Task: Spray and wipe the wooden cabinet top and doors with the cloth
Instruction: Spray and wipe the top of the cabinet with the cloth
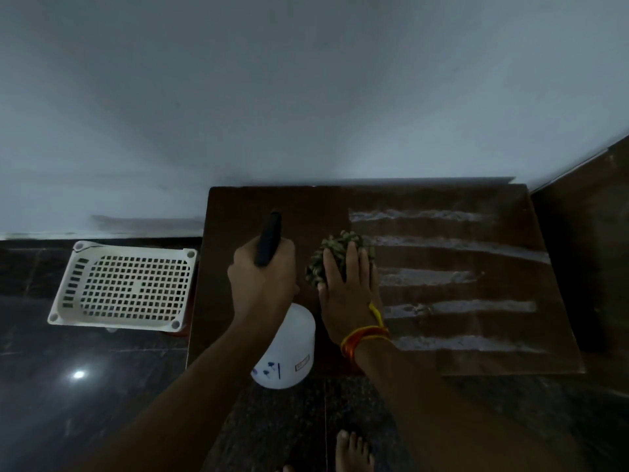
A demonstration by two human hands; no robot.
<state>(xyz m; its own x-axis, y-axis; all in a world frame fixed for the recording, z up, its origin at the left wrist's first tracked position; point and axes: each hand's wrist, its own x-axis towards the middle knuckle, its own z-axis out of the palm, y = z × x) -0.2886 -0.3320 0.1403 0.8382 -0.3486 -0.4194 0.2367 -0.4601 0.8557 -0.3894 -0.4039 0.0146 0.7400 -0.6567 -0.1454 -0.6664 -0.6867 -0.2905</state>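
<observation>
A bare foot (354,451) stood on the dark stone floor (85,386) at the near edge of the view, just short of the cabinet (476,359). Above it, two forearms reached forward over the wooden cabinet top. The left hand (263,279) had its grip clamped around the black handle (269,238) of a white spray bottle (289,349), the bottle's body hanging below the wrist near the front edge of the top. Just beside it, the right hand (347,284), an orange and yellow thread band (364,338) tied at the wrist, lay with its grip apart, fingers spread flat and pressing down on a crumpled greenish cloth (326,257) near the middle of the top. To the right of the cloth, five pale wet streaks (452,277) ran in rows across the dark wood, from front to back. A white perforated plastic basket (126,286) sat on the floor to the left of the cabinet, close to its side. The cabinet's back edge met a plain pale wall (306,97), and a dark wooden panel (589,250) rose at its right side.
</observation>
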